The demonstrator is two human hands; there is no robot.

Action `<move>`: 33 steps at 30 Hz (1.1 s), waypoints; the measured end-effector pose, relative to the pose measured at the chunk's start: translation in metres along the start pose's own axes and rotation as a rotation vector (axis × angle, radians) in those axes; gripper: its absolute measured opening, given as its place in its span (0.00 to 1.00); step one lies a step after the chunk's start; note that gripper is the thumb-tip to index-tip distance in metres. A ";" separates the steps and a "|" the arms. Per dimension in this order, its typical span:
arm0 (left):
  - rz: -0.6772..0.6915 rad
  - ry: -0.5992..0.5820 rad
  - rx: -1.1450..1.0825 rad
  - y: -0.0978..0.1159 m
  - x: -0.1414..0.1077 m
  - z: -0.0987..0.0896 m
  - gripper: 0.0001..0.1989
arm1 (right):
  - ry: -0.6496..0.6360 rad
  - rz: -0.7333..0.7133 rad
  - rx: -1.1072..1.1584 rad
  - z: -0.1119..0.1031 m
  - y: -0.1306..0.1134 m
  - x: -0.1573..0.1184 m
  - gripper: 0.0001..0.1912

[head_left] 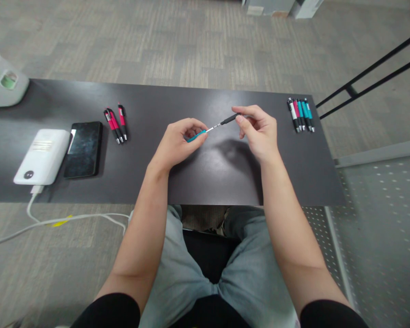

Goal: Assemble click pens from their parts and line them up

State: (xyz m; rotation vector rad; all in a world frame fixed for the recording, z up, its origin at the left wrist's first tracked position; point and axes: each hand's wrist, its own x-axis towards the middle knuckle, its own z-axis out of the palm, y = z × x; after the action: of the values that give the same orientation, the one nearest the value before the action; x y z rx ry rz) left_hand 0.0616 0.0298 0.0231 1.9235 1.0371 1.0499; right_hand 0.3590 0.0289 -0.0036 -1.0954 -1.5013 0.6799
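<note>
Above the middle of the dark table, a ballpoint pen is pulled apart lengthwise between my two hands. My left hand (176, 143) is closed around its teal barrel (196, 136), and the fingers cover part of it. A thin pale refill (213, 128) spans the gap between barrel and grip. The pen's black grip section (229, 119) is pinched at its right end between the thumb and fingers of my right hand (260, 132). The pen slants up to the right.
Three pink-and-black pens (113, 122) lie left of my hands, beside a black phone (84, 150) and a white power bank (43, 157) with a white cable (78, 218). Several pens (301, 115) lie in a row at the table's (140, 182) right end. A white container (12, 86) stands far left.
</note>
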 end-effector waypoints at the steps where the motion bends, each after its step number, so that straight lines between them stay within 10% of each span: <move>1: -0.003 0.003 -0.002 0.001 0.000 0.000 0.08 | 0.001 0.001 0.003 0.000 -0.001 -0.001 0.38; 33: -0.050 0.015 -0.022 0.005 0.001 0.001 0.18 | -0.162 0.140 -0.011 0.017 -0.026 -0.005 0.43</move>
State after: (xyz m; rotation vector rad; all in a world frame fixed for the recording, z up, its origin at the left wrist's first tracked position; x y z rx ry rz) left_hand 0.0646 0.0280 0.0274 1.8653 1.0716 1.0447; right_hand 0.3355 0.0165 0.0134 -1.1849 -1.5772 0.8755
